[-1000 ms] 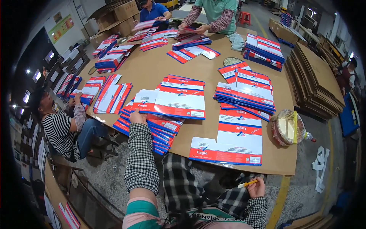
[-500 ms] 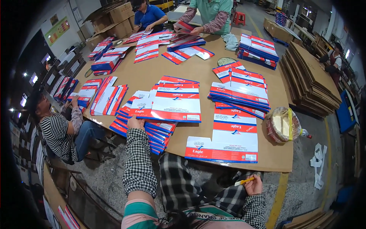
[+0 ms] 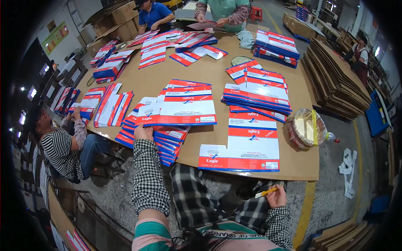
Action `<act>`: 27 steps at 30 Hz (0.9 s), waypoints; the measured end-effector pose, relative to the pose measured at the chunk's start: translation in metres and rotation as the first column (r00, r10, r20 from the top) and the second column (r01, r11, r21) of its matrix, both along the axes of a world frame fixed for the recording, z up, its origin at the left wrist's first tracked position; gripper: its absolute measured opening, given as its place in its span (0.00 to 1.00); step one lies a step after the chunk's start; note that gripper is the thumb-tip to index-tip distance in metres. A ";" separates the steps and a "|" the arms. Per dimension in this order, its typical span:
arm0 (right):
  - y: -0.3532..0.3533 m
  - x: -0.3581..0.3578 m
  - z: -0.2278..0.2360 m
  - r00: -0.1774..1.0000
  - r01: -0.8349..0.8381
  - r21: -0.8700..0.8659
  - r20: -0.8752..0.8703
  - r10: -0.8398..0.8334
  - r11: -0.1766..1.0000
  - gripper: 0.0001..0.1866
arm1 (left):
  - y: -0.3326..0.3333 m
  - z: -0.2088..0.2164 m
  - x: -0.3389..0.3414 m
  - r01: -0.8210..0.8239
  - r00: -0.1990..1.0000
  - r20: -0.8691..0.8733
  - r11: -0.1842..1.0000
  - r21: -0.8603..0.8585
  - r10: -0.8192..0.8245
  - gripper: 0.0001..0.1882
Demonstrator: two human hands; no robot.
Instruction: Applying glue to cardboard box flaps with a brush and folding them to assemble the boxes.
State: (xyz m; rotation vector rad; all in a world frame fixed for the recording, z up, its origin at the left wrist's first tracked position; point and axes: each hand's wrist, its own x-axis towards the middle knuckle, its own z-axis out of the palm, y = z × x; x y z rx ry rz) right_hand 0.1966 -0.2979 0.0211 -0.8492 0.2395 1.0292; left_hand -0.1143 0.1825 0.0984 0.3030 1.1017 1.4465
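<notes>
My left hand pinches the near left corner of the top flat carton, a red, white and blue printed sheet on a fanned pile. Its fingertips are partly under the edge. Low over my lap, my right hand holds a small brush with a yellow handle and pale tip pointing left. A single flat carton lies at the table's near edge. Beyond it is a stack of flat cartons, with more sheets on top.
Right of the stack stands a plastic-lined tub of pale contents, with a yellow band. The cardboard-topped table bears more carton piles. A person in stripes sits left; two others work at the far side. Brown cardboard sheets are stacked right.
The view has shifted slightly, so the table appears higher and more to the left. My left hand stays at the carton's corner and my right keeps the brush. The far person in green has moved a sheet.
</notes>
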 end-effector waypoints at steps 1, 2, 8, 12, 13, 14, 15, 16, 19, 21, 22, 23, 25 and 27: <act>-0.001 0.000 -0.001 1.000 -0.011 0.026 -0.016 0.012 1.000 0.12 | -0.001 0.002 0.001 -0.003 0.999 0.034 1.000 -0.011 0.003 0.16; -0.001 0.001 -0.002 1.000 -0.020 0.033 -0.018 0.020 0.999 0.12 | -0.002 0.004 0.003 -0.008 1.000 0.010 1.000 -0.006 0.008 0.17; -0.004 0.003 -0.005 0.999 0.027 -0.002 -0.047 -0.027 1.000 0.13 | 0.016 0.006 0.004 -0.004 0.995 -0.101 0.995 -0.096 -0.006 0.14; -0.005 0.003 -0.005 0.999 -0.005 0.002 -0.048 0.006 1.000 0.13 | 0.051 0.007 -0.002 0.040 0.999 -0.022 0.999 0.034 -0.040 0.15; -0.005 0.004 -0.005 0.999 -0.010 0.005 -0.043 0.010 1.000 0.13 | 0.062 0.009 -0.003 0.025 0.998 -0.055 0.997 0.077 -0.021 0.15; -0.005 0.004 -0.005 1.000 0.001 0.006 -0.013 0.000 1.000 0.13 | 0.074 0.012 -0.004 0.037 0.997 -0.074 0.992 0.117 -0.029 0.15; -0.004 0.004 -0.006 0.999 -0.015 0.007 -0.036 0.015 1.000 0.13 | 0.087 0.016 -0.005 0.024 0.988 -0.157 0.994 0.108 -0.007 0.16; -0.004 0.004 -0.006 0.999 -0.016 0.009 -0.040 0.016 1.000 0.13 | 0.099 0.022 -0.009 0.052 0.978 -0.203 0.996 0.073 -0.036 0.18; -0.002 0.004 -0.006 0.999 -0.027 -0.002 -0.036 0.027 1.000 0.13 | 0.118 0.036 -0.018 0.074 0.862 -0.495 0.993 -0.089 -0.108 0.23; -0.001 0.003 -0.006 0.999 -0.032 -0.021 -0.028 0.032 0.999 0.13 | 0.115 0.036 -0.017 -0.053 0.796 -0.602 0.984 -0.168 -0.060 0.28; 0.000 0.004 -0.006 0.999 -0.026 -0.030 -0.032 0.025 0.999 0.13 | 0.108 0.034 -0.016 -0.119 0.575 -0.818 0.987 -0.105 -0.018 0.29; 0.000 0.003 -0.006 1.000 -0.007 -0.042 -0.017 0.006 0.999 0.13 | 0.101 0.033 -0.011 -0.160 0.295 -0.955 0.987 -0.024 0.025 0.29; 0.000 0.004 -0.006 0.999 -0.034 -0.044 -0.033 0.032 0.998 0.13 | 0.078 0.027 0.010 -0.134 0.423 -0.895 0.987 0.092 0.141 0.26; 0.000 0.006 -0.006 0.998 -0.054 -0.058 -0.027 0.053 0.997 0.13 | 0.046 0.026 0.030 0.065 0.295 -0.943 0.982 0.180 0.154 0.22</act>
